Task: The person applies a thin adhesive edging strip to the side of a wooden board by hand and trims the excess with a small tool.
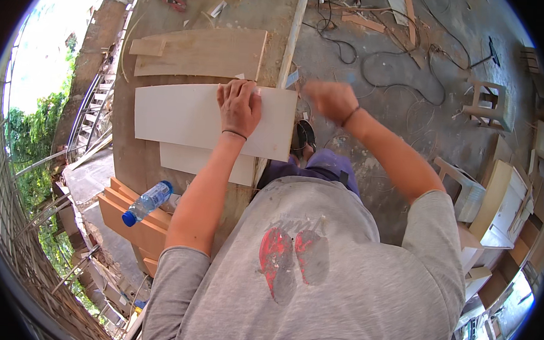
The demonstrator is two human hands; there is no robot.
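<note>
Resting the left hand [237,109] on top of a white panel [176,112], right of the middle of its length, with fingers slightly parted and bent at its far long edge; cannot tell any hooking underneath. Have the white panel lying flat across the worktop [124,119], with its right end jutting past the worktop's right edge. Holding the right hand [332,101] in the air beyond that same edge, near the panel's right end but apart from it; too blurred to read the fingers, so cannot tell how wide or narrow, nor whether closed around anything. Wearing a thin dark band [350,116] on the right wrist and a similar one on the left.

On the near side of the white panel, see a second panel [208,162], also white, partly covered by the first and reaching the worktop's right edge. On the far side, just beyond, find a curved wooden panel [204,57] with a small board [148,46] at its left end. Near the worktop's far left corner, spot red-handled pliers [172,3]. Toward its near left corner, notice a clear bottle with a blue cap [153,197] close to brown boards [114,214]; cannot tell its exact support
</note>
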